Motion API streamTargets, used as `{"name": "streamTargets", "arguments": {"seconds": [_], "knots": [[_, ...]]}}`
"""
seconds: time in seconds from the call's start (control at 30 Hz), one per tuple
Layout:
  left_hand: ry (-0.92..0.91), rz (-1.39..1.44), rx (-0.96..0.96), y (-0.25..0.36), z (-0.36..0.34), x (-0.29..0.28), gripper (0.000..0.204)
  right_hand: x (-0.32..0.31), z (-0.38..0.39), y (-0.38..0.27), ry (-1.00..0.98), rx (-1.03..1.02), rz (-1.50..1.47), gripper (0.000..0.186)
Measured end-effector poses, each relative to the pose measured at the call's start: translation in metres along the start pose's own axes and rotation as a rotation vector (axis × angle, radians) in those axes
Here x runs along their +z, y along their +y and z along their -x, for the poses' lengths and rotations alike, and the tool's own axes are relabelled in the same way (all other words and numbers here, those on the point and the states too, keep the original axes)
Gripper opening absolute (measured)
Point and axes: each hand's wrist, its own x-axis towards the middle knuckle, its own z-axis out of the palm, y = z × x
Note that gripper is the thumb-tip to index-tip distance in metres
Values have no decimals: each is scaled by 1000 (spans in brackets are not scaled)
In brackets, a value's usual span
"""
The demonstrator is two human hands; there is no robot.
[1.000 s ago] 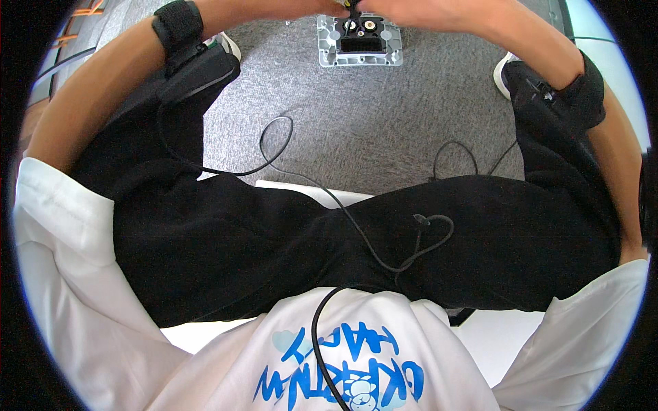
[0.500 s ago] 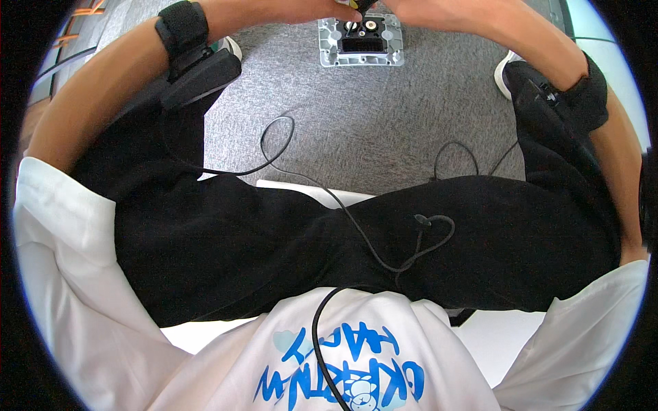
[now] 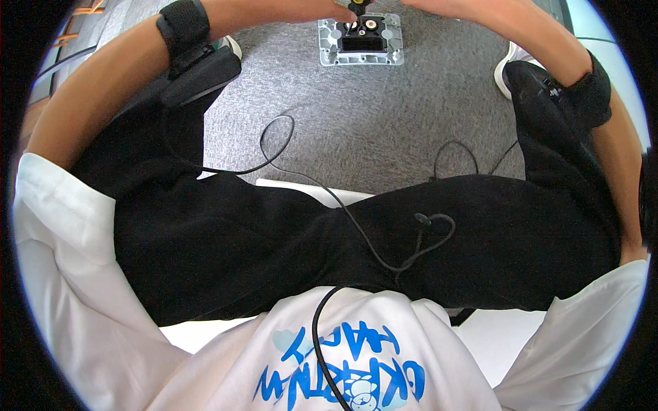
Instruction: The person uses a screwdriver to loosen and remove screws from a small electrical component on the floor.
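Your right hand has drawn off to the right since the earlier frame, baring more of the black-and-yellow tool that stands over the far part of the grey-framed unit. Your left hand stays on the left, fingertips at the tool. You are cut off by the far edge of view, so I cannot tell whether either grip is open or closed. That unit sits far, near the middle, on the grey floor, beyond your looped cable.
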Motion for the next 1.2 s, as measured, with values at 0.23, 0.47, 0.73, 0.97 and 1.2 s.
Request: {"name": "streamTargets", "arguments": {"seconds": [0.23, 0.47, 0.73, 0.97, 1.2], "knots": [[-230, 132, -126, 4, -16, -6, 37, -19, 12, -38, -120, 203, 42, 23], [-180, 127, -171, 7, -13, 1, 40, -12, 6, -19, -183, 225, 77, 22], [-193, 275, -233, 8, -17, -5, 40, -4, 19, 1, -91, -144, 10, 29], [-140, 247, 16, 1, -14, 0, 36, -11, 14, -29, -100, 210, 65, 33], [-177, 202, -199, 18, -16, -2, 34, 1, 15, -10, -65, 94, 66, 24]]}}
